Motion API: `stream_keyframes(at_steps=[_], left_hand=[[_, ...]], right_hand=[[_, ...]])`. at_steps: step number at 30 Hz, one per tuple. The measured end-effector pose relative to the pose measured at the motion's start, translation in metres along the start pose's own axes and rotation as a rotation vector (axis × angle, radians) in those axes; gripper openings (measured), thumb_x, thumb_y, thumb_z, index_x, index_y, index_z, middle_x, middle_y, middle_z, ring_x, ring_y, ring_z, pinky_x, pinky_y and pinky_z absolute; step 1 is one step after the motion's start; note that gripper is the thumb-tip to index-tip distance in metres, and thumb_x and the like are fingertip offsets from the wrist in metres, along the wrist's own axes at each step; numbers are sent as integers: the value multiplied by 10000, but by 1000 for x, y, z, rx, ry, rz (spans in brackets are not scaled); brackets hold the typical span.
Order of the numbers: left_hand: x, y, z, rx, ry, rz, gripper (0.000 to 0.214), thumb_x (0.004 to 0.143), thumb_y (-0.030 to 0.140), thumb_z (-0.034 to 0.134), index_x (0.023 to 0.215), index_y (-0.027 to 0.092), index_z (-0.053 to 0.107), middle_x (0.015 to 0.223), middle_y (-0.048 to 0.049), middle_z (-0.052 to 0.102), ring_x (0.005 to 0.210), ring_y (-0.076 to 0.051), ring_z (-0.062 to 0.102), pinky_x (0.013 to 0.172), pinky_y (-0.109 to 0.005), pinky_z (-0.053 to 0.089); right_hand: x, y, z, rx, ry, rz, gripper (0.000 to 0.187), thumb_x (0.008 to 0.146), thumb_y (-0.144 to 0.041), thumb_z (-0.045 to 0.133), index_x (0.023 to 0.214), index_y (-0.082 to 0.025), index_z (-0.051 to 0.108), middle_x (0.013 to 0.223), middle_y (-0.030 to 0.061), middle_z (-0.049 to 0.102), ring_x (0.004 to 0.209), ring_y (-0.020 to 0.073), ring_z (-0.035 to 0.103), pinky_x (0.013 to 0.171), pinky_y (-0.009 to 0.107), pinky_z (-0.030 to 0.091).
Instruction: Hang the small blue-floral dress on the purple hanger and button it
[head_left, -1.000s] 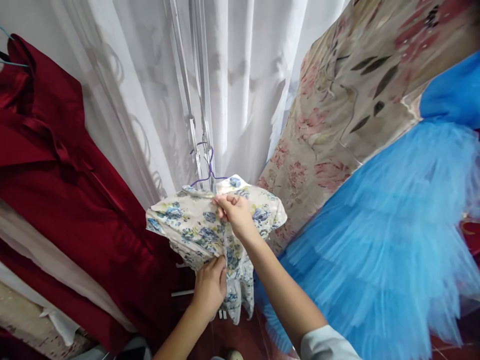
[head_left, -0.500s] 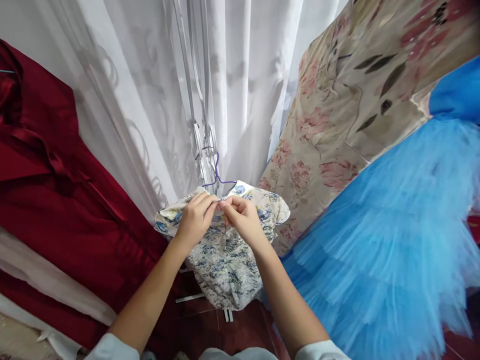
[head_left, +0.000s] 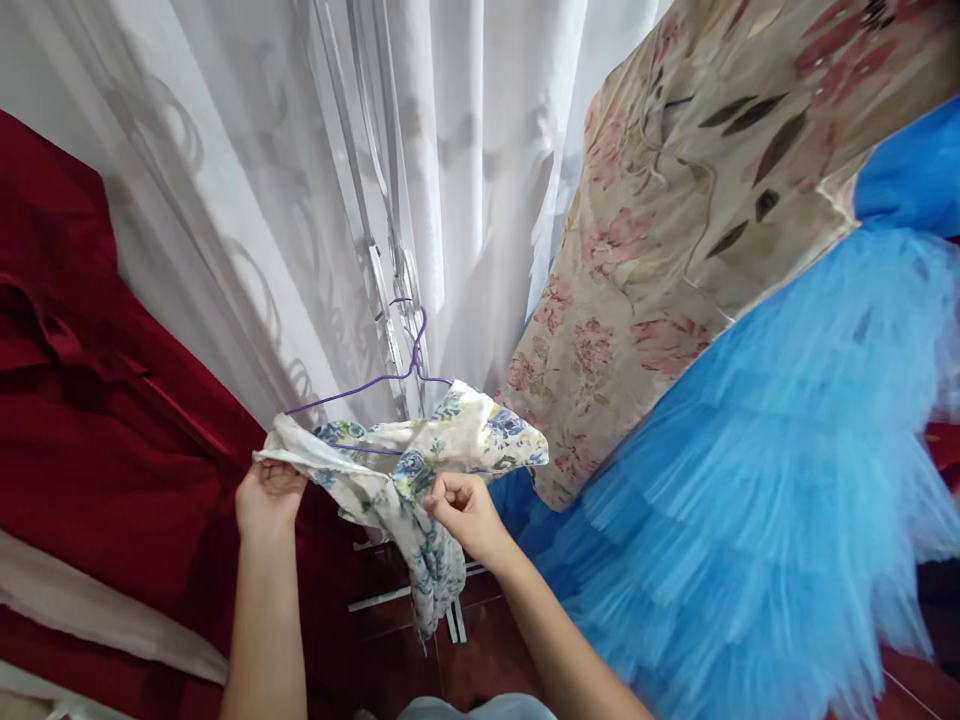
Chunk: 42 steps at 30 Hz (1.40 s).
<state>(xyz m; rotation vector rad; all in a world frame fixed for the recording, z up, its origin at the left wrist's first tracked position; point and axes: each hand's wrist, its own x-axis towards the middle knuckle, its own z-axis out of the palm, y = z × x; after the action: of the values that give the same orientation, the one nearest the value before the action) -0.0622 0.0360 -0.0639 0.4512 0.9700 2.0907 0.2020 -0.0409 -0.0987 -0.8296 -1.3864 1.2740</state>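
A white dress (head_left: 424, 540) with blue floral print hangs partly on a purple hanger (head_left: 414, 370). Its right shoulder is still over the hanger, while the left arm of the hanger is bare. With fingers closed around the cloth at the left shoulder, my left hand (head_left: 270, 495) holds that side out and below the hanger. My right hand (head_left: 465, 510) pinches the dress's edge near the middle; its fingertips partly hide the cloth there. Below the hands the skirt hangs bunched and narrow.
The hanger hooks onto a white metal stand (head_left: 382, 290) before a white curtain (head_left: 457, 150). A dark red garment (head_left: 112, 450) hangs at left. A beige floral dress (head_left: 600, 300) and a blue tulle dress (head_left: 735, 480) crowd the right. Reddish tiles (head_left: 487, 650) lie below.
My hands were together at the dress's neckline; now they are apart. My left hand has drawn the left shoulder off the hanger, leftward and down, and the neckline has opened.
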Motion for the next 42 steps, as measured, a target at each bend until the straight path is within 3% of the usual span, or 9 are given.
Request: stream_keyframes(at_steps=[6, 13, 16, 19, 21, 25, 33, 38, 42], left_hand=[[-84, -61, -17, -38, -179, -259, 82, 747, 229, 630, 715, 172, 581, 710, -21, 657, 765, -172, 642, 786, -319, 520], [-160, -104, -30, 265, -308, -337, 222, 654, 294, 742, 811, 148, 689, 787, -46, 701, 834, -227, 662, 805, -337, 514], [-187, -107, -28, 529, -561, -249, 192, 782, 337, 690, 798, 145, 680, 779, -38, 675, 822, -215, 633, 759, -277, 480], [-209, -103, -17, 663, -756, -82, 257, 905, 378, 572, 780, 164, 637, 764, -24, 617, 781, -180, 584, 728, -242, 443], [-217, -102, -7, 678, -812, -30, 260, 931, 377, 540, 801, 169, 627, 787, -30, 604, 793, -178, 575, 744, -242, 441], [-221, -102, 6, 576, -853, -88, 248, 908, 353, 589, 1103, 201, 587, 1057, -72, 634, 1025, -213, 596, 897, -280, 454], [-231, -99, -21, 928, -1331, -490, 503, 792, 270, 689, 1285, 218, 602, 1232, -52, 661, 1128, -257, 593, 1040, -380, 424], [-219, -90, -22, 898, -1241, -241, 495, 776, 340, 737, 1239, 225, 603, 1449, -86, 480, 1359, -282, 411, 1161, -393, 293], [-217, -86, -1, 632, -1205, -77, 600, 777, 382, 754, 1301, 231, 503, 1476, -91, 427, 1396, -279, 360, 1175, -403, 272]], right_hand=[[-26, 22, -18, -132, 99, -29, 191, 885, -381, 609, 911, -192, 620, 699, 0, 592, 619, 152, 543, 580, 263, 427], [-46, 16, -39, -332, 38, -180, 495, 848, -282, 652, 1324, -259, 518, 1315, 91, 556, 1141, 257, 554, 986, 377, 441], [-52, 25, -46, -387, 2, -162, 571, 797, -267, 704, 1330, -232, 501, 1329, 108, 549, 1196, 279, 529, 1028, 396, 406], [-59, 37, -54, -438, -37, -49, 396, 748, -246, 733, 1113, -193, 589, 1053, 73, 648, 965, 256, 606, 866, 359, 467], [-64, 43, -60, -418, -18, 17, 160, 795, -277, 691, 869, -183, 585, 808, 17, 611, 765, 204, 575, 710, 305, 450], [-73, 37, -73, -199, -42, 102, 415, 931, -447, 536, 621, -181, 460, 582, -34, 408, 550, 118, 378, 529, 248, 315], [-72, -24, -114, -168, 55, -39, 276, 940, -431, 566, 825, -180, 578, 750, -3, 518, 659, 138, 448, 599, 238, 379], [-55, -65, -141, -211, -88, -195, 269, 931, -432, 582, 903, -183, 679, 825, 43, 637, 730, 187, 559, 667, 278, 423], [-40, -85, -124, -184, -193, -296, 307, 920, -453, 595, 878, -175, 717, 830, 59, 646, 767, 204, 573, 718, 303, 436]])
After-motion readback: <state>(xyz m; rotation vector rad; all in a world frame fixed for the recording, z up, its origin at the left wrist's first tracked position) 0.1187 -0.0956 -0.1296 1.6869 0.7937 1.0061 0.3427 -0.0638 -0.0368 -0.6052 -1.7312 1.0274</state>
